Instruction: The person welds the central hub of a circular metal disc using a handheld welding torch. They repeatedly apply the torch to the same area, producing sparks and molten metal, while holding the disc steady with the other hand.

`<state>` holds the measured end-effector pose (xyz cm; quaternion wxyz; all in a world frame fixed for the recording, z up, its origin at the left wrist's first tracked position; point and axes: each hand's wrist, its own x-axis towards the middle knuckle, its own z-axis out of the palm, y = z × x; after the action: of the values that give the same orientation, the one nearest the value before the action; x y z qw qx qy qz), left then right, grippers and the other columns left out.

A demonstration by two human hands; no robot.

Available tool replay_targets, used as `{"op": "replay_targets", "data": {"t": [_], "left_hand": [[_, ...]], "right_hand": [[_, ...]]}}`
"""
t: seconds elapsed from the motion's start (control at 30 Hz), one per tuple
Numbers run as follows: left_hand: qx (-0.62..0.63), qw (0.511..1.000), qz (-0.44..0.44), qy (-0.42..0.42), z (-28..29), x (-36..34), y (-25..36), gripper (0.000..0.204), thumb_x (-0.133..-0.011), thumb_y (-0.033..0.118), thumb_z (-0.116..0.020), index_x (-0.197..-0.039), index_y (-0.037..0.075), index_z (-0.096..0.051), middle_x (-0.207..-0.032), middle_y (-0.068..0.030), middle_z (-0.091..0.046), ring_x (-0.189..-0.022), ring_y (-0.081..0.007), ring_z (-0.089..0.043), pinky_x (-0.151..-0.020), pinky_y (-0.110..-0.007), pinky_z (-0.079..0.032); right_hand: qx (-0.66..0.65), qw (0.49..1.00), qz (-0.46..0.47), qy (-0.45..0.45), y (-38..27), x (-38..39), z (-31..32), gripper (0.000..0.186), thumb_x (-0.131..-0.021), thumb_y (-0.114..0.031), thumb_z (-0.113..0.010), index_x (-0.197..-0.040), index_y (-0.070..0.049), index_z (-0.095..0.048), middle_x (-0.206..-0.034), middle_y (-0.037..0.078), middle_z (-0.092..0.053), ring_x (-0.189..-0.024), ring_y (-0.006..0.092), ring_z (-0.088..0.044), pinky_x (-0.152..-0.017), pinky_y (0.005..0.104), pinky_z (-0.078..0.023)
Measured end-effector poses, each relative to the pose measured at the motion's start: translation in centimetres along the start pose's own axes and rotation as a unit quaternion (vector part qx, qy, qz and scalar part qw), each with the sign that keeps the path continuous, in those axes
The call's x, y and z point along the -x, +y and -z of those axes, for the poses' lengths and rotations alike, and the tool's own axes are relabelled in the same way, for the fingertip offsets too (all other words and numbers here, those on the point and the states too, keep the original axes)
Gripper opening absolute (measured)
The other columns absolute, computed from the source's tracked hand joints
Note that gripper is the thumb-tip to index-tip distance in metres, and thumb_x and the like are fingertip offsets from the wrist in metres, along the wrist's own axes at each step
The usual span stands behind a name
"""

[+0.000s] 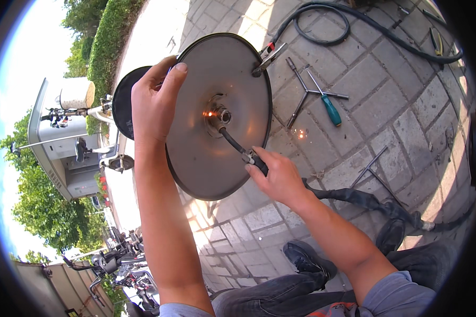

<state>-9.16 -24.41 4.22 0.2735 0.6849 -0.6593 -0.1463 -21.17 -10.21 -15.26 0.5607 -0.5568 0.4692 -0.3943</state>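
Observation:
A round grey metal disc (195,158) with a dark rim stands tilted in front of me. My left hand (156,100) grips its upper left edge, the thumb pointing up along the face. My right hand (275,174) is closed round the handle of a welding torch (234,141). The torch's curved neck reaches to the hub (225,115) at the disc's middle, where an orange glow shows beside the hub's round opening. A ground clamp (269,59) bites the disc's upper right rim. Behind my left hand, part of a second dark disc (122,100) shows.
On the paving lie a four-armed wheel wrench (305,91), a green-handled screwdriver (330,110), a T-shaped tool (370,168) and pliers (437,42). A black cable (375,33) loops at the back right. The torch hose (354,198) runs right, near my shoes (308,259). Sparks (301,135) show above the paving.

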Motion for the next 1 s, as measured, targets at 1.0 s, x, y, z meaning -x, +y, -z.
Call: {"op": "replay_targets", "data": {"t": [1.0], "left_hand": [[0.154,0.966,-0.042,0.201,3.9,5.8,-2.0,0.040,-0.098,0.025,-0.057,-0.126,-0.003,-0.060,-0.120,-0.0139,-0.065,-0.112,-0.0184,-0.060,-0.097,-0.032,-0.044]], "right_hand": [[-0.156,0.987,-0.045,-0.014,0.0,4.3,3.2,0.048,-0.087,-0.028,-0.070,-0.122,0.005,-0.061,-0.095,0.023,-0.068,-0.084,0.0332,-0.068,-0.076,0.0395,-0.052]]}}
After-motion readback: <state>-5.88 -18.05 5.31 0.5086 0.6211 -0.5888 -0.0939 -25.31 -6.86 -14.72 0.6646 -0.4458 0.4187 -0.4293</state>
